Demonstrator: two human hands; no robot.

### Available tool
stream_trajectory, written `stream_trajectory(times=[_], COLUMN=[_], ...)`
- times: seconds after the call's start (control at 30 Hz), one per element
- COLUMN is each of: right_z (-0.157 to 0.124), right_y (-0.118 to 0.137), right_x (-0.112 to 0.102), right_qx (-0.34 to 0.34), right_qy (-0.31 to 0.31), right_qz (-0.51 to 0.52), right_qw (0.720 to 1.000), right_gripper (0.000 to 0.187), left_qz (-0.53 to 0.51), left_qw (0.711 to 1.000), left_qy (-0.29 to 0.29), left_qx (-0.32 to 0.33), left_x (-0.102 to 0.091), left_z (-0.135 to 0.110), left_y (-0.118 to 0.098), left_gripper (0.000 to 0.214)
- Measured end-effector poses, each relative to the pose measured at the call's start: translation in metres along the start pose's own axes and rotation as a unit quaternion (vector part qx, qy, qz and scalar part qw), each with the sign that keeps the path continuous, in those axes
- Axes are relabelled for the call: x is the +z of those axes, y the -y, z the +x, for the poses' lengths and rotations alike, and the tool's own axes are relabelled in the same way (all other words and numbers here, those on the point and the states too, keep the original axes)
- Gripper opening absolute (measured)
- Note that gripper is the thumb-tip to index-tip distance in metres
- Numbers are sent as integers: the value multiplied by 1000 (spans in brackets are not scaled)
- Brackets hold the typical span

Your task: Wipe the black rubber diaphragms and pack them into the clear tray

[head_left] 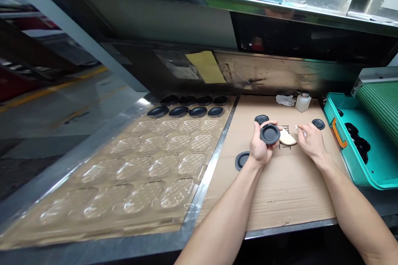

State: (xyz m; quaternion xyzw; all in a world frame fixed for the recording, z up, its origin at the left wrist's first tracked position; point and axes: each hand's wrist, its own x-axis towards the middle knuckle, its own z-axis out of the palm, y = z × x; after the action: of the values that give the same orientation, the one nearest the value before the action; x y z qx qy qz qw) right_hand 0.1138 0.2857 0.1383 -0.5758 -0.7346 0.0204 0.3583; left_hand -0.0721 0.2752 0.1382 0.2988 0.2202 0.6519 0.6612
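My left hand (260,145) is shut on a round black rubber disc (270,134), holding it up with its hollow face toward me. My right hand (312,143) pinches a small white swab or cloth tip (300,131), whose exact kind I cannot tell. Between the hands lies a pale beige sponge pad (287,138), touching the left hand's fingers. Further black discs lie on the cardboard sheet (280,198): one (261,119) just behind my left hand, one (241,160) to its left, and one (318,124) beyond my right hand.
A clear blister tray (149,165) with moulded cavities lies left, with black discs (183,111) in rows behind it. A white dispensing bottle (303,102) and crumpled tissue (285,100) stand at the back. Right stands a teal bin (338,116) holding black parts, beside a green ribbed belt (379,107).
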Motion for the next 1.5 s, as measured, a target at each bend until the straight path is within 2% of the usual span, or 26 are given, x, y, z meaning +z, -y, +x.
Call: stream_trajectory(times=[0.17, 0.3, 0.47, 0.6, 0.7, 0.8, 0.97, 1.07, 1.3, 1.5], right_z=[-4, -10, -16, -21, -22, -21, -23, -25, -21, -21], right_y=[29, 51, 44, 40, 42, 44, 49, 52, 54, 55], right_x=[-11, -10, 7, 18, 22, 23, 23, 22, 22, 20], right_qx=[-53, -109, -143, -163, -171, -164, -168, -204, -242, -249], right_qy=[-39, -9, 38, 48, 39, 28, 38, 62, 84, 103], right_qz=[100, 158, 118, 76, 96, 127, 149, 123, -49, -54], right_qw=[993, 981, 982, 983, 980, 978, 974, 969, 965, 962], right_gripper=[24, 21, 22, 23, 24, 24, 26, 29, 35, 35], left_qz=[0, -3, -47, -69, -63, -87, -83, -64, -58, -76], left_qw=[1000, 999, 995, 993, 995, 991, 991, 994, 994, 994], left_qy=[-2, -22, -20, -21, -27, -37, -53, -51, -53, -40], left_qx=[-11, -37, -88, -89, -77, -93, -87, -77, -73, -66], left_x=[1, 0, 3, 8, 11, 11, 8, 7, 3, 0], left_z=[2, 4, 3, 1, 1, 1, 2, 2, 4, 5], left_y=[1, 2, 2, 3, 2, 1, 3, 3, 5, 6], left_gripper=[54, 50, 43, 35, 23, 14, 23, 23, 20, 19])
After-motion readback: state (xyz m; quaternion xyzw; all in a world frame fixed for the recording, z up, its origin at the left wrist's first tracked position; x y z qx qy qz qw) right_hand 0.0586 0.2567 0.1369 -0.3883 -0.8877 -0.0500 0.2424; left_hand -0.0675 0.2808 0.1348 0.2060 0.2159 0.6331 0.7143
